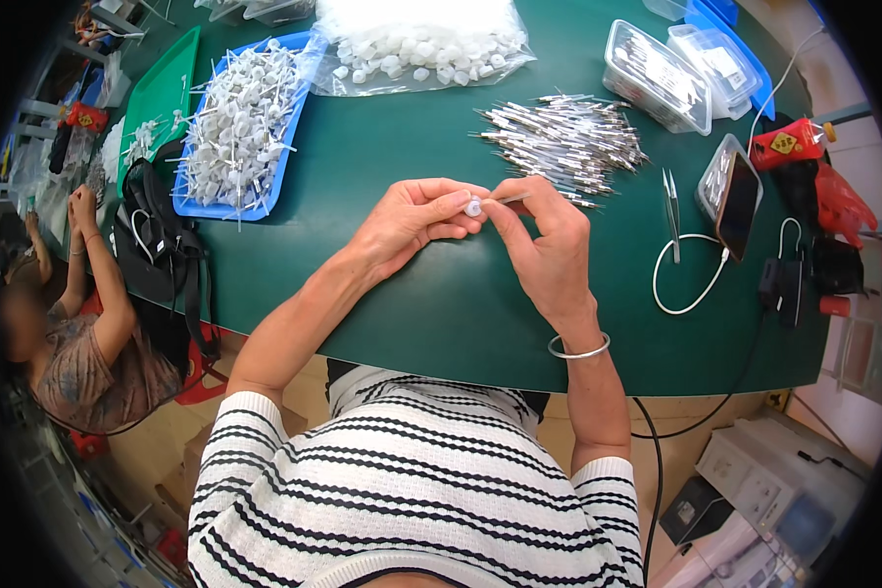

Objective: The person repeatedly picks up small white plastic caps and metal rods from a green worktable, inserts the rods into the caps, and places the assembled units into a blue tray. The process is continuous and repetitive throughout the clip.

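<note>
Over the green table my left hand (416, 223) pinches a small white plastic cap (473, 208) between thumb and fingers. Close against it, my right hand (544, 235) grips a thin pin-like rod (513, 198), its end at the cap. Whether the rod sits inside the cap is too small to tell. Beyond my right hand lies a heap of thin metal-and-white rods (563, 142). A clear bag of loose white caps (421, 54) rests at the far side. To the left, a blue tray (277, 191) is piled with caps that have rods through them (240, 127).
Tweezers (671, 211), a white cable (661, 289) and a phone (738, 208) leaning on a clear box lie at the right. Clear plastic boxes (657, 78) stand far right. A green tray (171, 78) and black backpack (157, 220) are left, near another seated person (103, 363).
</note>
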Available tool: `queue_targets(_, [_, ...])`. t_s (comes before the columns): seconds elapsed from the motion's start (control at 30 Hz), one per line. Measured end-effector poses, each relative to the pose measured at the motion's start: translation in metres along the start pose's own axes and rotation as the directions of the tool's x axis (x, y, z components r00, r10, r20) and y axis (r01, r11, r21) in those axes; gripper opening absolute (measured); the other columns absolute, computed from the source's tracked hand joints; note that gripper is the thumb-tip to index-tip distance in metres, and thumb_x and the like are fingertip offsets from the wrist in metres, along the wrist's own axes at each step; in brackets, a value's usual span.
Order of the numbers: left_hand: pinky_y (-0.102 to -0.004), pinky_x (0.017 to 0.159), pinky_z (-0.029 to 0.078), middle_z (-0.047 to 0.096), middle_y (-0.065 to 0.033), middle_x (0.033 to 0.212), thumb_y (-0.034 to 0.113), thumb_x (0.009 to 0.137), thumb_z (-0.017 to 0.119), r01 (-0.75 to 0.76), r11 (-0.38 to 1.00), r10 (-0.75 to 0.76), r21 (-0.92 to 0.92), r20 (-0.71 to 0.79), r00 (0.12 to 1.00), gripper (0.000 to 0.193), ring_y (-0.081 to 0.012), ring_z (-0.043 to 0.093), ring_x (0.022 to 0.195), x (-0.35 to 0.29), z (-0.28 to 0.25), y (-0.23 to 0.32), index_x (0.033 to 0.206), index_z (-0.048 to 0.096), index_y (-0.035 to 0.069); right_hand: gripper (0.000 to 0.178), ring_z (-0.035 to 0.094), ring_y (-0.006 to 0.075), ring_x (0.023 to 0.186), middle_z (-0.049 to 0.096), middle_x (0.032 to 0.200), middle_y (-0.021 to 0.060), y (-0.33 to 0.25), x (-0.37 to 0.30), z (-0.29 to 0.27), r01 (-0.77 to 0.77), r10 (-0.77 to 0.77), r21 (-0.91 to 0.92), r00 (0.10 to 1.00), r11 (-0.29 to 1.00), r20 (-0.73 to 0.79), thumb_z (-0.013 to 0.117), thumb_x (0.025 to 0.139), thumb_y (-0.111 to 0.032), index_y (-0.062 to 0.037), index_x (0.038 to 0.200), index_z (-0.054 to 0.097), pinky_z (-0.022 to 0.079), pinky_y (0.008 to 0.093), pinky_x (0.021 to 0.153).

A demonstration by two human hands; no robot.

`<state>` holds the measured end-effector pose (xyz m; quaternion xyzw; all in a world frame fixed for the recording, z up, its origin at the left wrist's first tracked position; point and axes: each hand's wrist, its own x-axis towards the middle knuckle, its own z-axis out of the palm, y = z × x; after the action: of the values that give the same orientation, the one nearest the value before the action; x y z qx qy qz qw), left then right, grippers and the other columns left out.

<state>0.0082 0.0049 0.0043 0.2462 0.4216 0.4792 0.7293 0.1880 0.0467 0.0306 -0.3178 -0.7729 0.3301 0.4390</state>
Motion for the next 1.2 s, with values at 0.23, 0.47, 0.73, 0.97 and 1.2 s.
queue_targets(0.23, [-0.0215, 0.074, 0.056, 0.068, -0.008, 0.091, 0.016, 0.091, 0.063, -0.037, 0.999, 0.037, 0.023, -0.011, 0.999, 0.026, -0.0122, 0.066, 0.081, 0.0002, 0.0013, -0.0032, 0.109, 0.065, -0.001, 0.011, 0.06, 0.022, 0.062, 0.062, 0.077, 0.0086, 0.0029, 0.0, -0.0006, 0.008, -0.009, 0.008, 1.0, 1.0, 0.017, 0.069, 0.08, -0.003, -0.0026, 0.085, 0.06, 0.046, 0.0313, 0.054])
queue_targets(0.47, [-0.0214, 0.073, 0.056, 0.068, -0.0079, 0.091, 0.016, 0.091, 0.063, -0.043, 0.998, 0.044, 0.043, -0.028, 0.999, 0.025, -0.0124, 0.066, 0.081, -0.0001, 0.0025, -0.0035, 0.108, 0.066, -0.001, 0.012, 0.061, 0.0234, 0.067, 0.062, 0.076, 0.008, 0.0022, 0.0029, -0.0046, 0.05, -0.047, -0.057, 0.997, 0.997, 0.053, 0.07, 0.077, -0.003, -0.003, 0.084, 0.06, 0.048, 0.0329, 0.058])
queue_targets(0.73, [-0.0211, 0.073, 0.055, 0.068, -0.0072, 0.091, 0.016, 0.09, 0.064, -0.056, 0.996, 0.059, 0.063, -0.043, 0.997, 0.024, -0.0121, 0.066, 0.081, -0.0005, 0.004, -0.0048, 0.107, 0.066, -0.001, 0.012, 0.061, 0.0238, 0.07, 0.061, 0.076, 0.0072, 0.0017, 0.0039, -0.0069, 0.073, -0.065, -0.107, 0.995, 0.992, 0.069, 0.07, 0.075, -0.003, -0.0031, 0.083, 0.061, 0.048, 0.0344, 0.06])
queue_targets(0.97, [-0.0206, 0.072, 0.056, 0.068, -0.008, 0.09, 0.013, 0.092, 0.061, -0.034, 0.998, 0.038, 0.059, -0.062, 0.997, 0.022, -0.0119, 0.066, 0.079, -0.0002, 0.0055, -0.003, 0.107, 0.064, -0.002, 0.012, 0.061, 0.0239, 0.069, 0.062, 0.076, 0.0072, 0.0045, 0.0016, -0.0034, 0.068, -0.064, -0.067, 0.996, 0.995, 0.06, 0.071, 0.075, -0.003, -0.0031, 0.083, 0.062, 0.048, 0.0341, 0.06])
queue_targets(1.2, [-0.0202, 0.073, 0.056, 0.067, -0.0078, 0.092, 0.013, 0.092, 0.061, -0.032, 0.999, 0.034, 0.038, -0.055, 0.998, 0.022, -0.0107, 0.065, 0.079, -0.002, 0.0057, -0.0016, 0.108, 0.064, -0.002, 0.008, 0.061, 0.0189, 0.066, 0.063, 0.08, 0.0077, 0.006, -0.0013, 0.0013, -0.106, 0.101, 0.104, 0.994, 0.989, 0.051, 0.069, 0.078, 0.0, -0.0007, 0.084, 0.064, 0.049, 0.0293, 0.059])
